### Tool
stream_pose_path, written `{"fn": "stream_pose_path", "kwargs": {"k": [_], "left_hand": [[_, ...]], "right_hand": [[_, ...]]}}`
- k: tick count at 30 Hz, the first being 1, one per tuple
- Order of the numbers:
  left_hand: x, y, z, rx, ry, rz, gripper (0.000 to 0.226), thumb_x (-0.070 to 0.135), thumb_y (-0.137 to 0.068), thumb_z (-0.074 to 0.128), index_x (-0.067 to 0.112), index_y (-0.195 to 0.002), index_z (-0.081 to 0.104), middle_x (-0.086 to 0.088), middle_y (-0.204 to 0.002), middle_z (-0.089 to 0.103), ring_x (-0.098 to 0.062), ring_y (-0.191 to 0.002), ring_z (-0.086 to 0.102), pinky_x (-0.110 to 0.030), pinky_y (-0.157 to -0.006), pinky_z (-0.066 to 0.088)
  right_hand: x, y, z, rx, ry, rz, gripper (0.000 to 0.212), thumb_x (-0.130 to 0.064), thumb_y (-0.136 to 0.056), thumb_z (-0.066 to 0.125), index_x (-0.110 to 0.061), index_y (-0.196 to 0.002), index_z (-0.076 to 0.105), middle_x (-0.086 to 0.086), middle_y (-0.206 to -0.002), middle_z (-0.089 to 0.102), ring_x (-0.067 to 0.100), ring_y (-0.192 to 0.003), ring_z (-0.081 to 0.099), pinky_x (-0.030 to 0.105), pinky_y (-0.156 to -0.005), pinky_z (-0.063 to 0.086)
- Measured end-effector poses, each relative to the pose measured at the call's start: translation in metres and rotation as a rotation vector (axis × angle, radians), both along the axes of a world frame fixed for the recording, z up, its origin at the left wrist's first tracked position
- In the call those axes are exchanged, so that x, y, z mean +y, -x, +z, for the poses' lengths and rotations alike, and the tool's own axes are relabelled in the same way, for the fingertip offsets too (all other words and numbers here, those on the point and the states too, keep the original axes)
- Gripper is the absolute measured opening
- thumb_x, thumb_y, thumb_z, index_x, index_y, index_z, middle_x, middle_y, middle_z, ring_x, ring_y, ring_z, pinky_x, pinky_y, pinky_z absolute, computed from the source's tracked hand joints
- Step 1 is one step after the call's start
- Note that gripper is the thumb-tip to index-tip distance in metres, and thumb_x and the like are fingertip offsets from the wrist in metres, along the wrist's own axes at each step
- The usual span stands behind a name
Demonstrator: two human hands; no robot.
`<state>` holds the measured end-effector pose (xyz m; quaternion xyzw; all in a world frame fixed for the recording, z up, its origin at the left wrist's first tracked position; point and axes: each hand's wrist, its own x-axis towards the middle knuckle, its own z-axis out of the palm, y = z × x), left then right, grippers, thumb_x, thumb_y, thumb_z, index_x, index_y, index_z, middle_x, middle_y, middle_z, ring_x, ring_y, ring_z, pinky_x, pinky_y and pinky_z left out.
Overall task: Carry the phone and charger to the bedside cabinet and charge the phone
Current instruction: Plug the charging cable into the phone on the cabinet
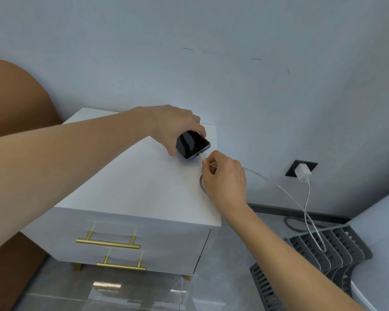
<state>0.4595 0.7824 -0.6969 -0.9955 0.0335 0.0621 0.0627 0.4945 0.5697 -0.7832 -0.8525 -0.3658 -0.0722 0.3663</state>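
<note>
The phone (192, 144) sits a little right of the frame's centre, dark screen up, on the far right part of the bedside cabinet (130, 187) top, its long axis running from upper left to lower right so that the port end faces the lower right. The left hand (173, 126) comes over it from the upper left, its grip closed on the phone's far end and sides, which steadies the phone and seems to tip the port end slightly upward. Just beside that port end, at the lower right, is the cable plug (202, 157), pinched in a narrow grip by the right hand (225, 178); plug and port look nearly in line, and whether the tip has entered is too small to tell. The right hand is the nearer one to the port, so the push should run up and left along the phone's axis. The cable (279, 189) trails off right to the charger (303, 172), already seated in the wall socket (292, 168).
</note>
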Motion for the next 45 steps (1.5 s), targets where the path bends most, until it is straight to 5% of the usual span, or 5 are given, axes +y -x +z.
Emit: {"fn": "stream_pose_path", "kwargs": {"k": [14,22,29,34,45], "left_hand": [[-0.004,0.001,-0.006,-0.021,-0.089,-0.074,0.075,0.033,-0.060,0.081,0.033,-0.130,0.056,0.015,-0.098,0.046,-0.010,-0.097,0.039,-0.026,-0.057,0.029],[-0.012,-0.002,-0.002,0.075,-0.153,-0.055,0.074,0.026,-0.064,0.079,0.037,-0.133,0.053,0.017,-0.101,0.043,-0.009,-0.098,0.033,-0.038,-0.071,0.049],[-0.017,-0.010,-0.009,0.036,-0.198,-0.102,0.073,0.016,-0.071,0.075,0.036,-0.136,0.050,0.010,-0.126,0.057,-0.019,-0.117,0.046,-0.039,-0.075,0.048],[-0.012,-0.016,-0.028,-0.026,-0.200,-0.108,0.074,0.005,-0.082,0.068,0.043,-0.142,0.047,0.014,-0.148,0.049,-0.017,-0.127,0.043,-0.032,-0.071,0.040],[-0.006,0.052,-0.064,-0.440,0.244,0.318,0.061,0.014,-0.091,0.059,0.029,-0.150,0.047,0.004,-0.138,0.052,-0.021,-0.124,0.050,-0.039,-0.078,0.053]], "right_hand": [[0.001,-0.001,0.000,0.036,0.021,0.007,0.024,-0.023,-0.099,0.057,-0.009,-0.080,0.063,0.008,-0.068,0.066,0.033,-0.069,0.058,0.041,-0.061,0.049],[0.003,-0.003,0.001,0.096,0.072,0.009,0.030,-0.030,-0.092,0.065,-0.011,-0.070,0.068,0.006,-0.066,0.067,0.031,-0.067,0.061,0.033,-0.055,0.047],[0.001,0.000,0.002,0.115,0.061,0.073,0.043,-0.034,-0.089,0.061,0.000,-0.064,0.054,0.005,-0.053,0.041,0.025,-0.055,0.037,0.033,-0.053,0.035],[0.000,-0.001,0.002,0.141,0.057,0.089,0.032,-0.032,-0.086,0.063,-0.011,-0.063,0.058,-0.002,-0.053,0.052,0.022,-0.060,0.052,0.030,-0.058,0.041],[-0.007,-0.009,0.003,0.224,-0.035,0.078,0.027,-0.041,-0.090,0.064,-0.019,-0.094,0.077,-0.009,-0.070,0.064,0.012,-0.072,0.062,0.027,-0.069,0.046]]}}
